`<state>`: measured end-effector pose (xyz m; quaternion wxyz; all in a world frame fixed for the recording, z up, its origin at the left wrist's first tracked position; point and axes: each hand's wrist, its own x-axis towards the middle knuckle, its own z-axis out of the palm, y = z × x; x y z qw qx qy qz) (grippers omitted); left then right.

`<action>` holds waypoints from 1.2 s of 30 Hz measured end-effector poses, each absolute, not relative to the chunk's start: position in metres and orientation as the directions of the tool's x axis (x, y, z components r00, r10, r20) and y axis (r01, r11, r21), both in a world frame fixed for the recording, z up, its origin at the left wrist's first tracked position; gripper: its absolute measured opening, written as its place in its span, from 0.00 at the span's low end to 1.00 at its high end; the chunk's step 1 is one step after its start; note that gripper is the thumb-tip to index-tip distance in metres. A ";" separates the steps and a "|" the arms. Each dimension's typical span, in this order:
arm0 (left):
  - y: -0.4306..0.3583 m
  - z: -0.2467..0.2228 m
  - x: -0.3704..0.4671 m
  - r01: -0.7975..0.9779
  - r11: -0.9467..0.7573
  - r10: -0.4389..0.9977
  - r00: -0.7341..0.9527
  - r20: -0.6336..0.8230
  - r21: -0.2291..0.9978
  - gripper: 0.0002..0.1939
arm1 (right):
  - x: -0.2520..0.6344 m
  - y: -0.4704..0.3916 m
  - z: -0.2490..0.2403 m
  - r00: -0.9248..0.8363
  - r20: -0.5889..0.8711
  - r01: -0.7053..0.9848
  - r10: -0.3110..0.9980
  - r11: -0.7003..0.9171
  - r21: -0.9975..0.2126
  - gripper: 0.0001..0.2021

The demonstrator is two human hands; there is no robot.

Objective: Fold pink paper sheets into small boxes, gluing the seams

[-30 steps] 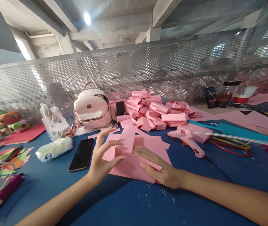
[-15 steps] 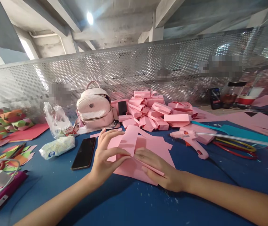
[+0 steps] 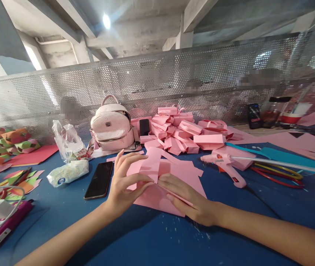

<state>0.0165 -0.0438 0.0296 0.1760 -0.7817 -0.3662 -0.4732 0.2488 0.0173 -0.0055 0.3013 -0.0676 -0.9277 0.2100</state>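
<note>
Between my hands stands a folded pink paper piece (image 3: 152, 164) with a raised flap, above a larger flat pink sheet (image 3: 183, 173). My left hand (image 3: 126, 183) pinches the paper's near corner between thumb and index finger, the other fingers lifted. From the right, my right hand (image 3: 186, 197) is closed on the folded edge, thumb on the near side and fingers on the far side. My right fingertips almost meet my left ones at the corner. Part of the fold is hidden behind the fingers.
A black phone (image 3: 99, 180) lies left of my left hand, beside a tissue pack (image 3: 68, 173). Behind are a pink backpack (image 3: 111, 127) and a pile of folded pink paper boxes (image 3: 185, 127). A pink glue gun (image 3: 226, 166) and coiled cords (image 3: 276, 175) lie at right.
Both hands keep nearly the same hold on the folded paper. The view has shifted very slightly; nothing else has visibly moved.
</note>
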 end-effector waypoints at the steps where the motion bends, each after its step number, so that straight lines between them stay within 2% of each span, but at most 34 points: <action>1: -0.043 0.030 0.016 0.743 -0.668 0.385 0.298 0.873 0.041 0.04 | 0.249 0.018 -0.007 -0.809 0.534 -0.003 0.246 0.906 -0.423 0.24; 5: -0.042 0.029 0.011 0.767 -0.633 0.304 0.371 0.877 -0.105 0.04 | 0.249 0.018 -0.007 -0.815 0.538 -0.021 0.213 0.918 -0.395 0.25; 9: -0.043 0.030 0.009 0.770 -0.616 0.282 0.411 0.867 -0.165 0.04 | 0.248 0.016 -0.002 -0.824 0.517 -0.002 0.233 0.910 -0.414 0.25; 18: -0.040 0.032 0.011 0.727 -0.685 0.327 0.350 0.878 -0.035 0.06 | 0.250 0.017 -0.008 -0.816 0.508 -0.004 0.276 0.876 -0.483 0.22; 36: -0.040 0.033 0.008 0.718 -0.693 0.296 0.369 0.881 -0.068 0.04 | 0.250 0.016 -0.007 -0.820 0.483 0.019 0.307 0.858 -0.513 0.22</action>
